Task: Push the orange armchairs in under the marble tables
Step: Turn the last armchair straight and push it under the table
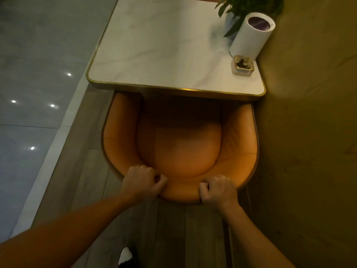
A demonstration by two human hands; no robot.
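both the left hand (144,181) and right hand (218,188) curl tight over the orange armchair (179,151) backrest, driving it toward twelve o'clock under the marble table (154,55).

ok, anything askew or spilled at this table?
Nothing stands out. The orange armchair sits square to the marble table, front tucked under its edge, both hands gripping the backrest. The white cylinder, plant and ashtray stand upright by the wall.

White cylinder (252,34), potted plant (243,6) and glass ashtray (243,65) by the wall (313,113).
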